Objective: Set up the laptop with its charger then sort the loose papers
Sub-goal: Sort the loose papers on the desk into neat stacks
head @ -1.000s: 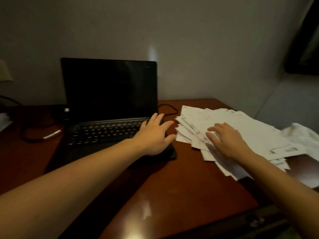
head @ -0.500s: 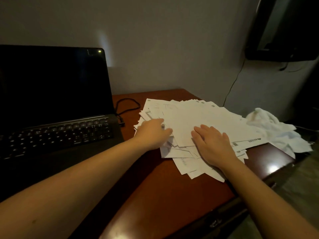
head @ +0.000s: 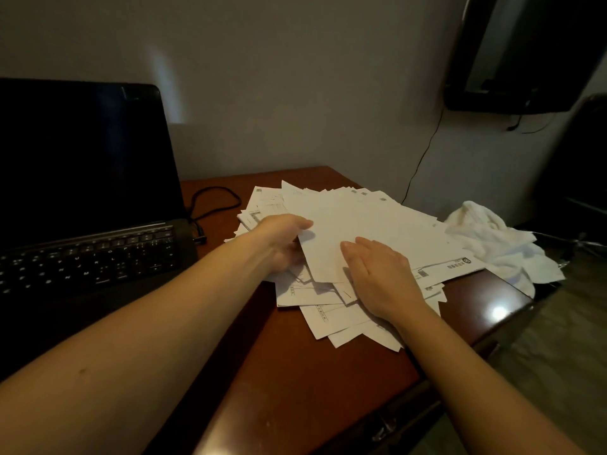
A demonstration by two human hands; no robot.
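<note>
Desk (head: 295,372), reddish-brown wood, glossy, set against plain pale wall (head: 295,77); room dim. Laptop (head: 82,192), black, lid up and screen dark, at desk's left side; black cable (head: 216,201) looped on the wood just beside its right rear corner. Papers (head: 361,218), white, loose fanned pile, right of laptop (print on several edges, too small to read). Left hand (head: 282,241) at pile's left edge, thumb over and fingers curled under upper sheets, gripping them. Right hand (head: 377,274) flat on top of pile toward its near side, fingers straight; hands near each other, not touching. Cloth (head: 492,238), white, crumpled, at desk's right end, just beside pile. Dark framed panel (head: 525,60) mounted on wall, upper right.
</note>
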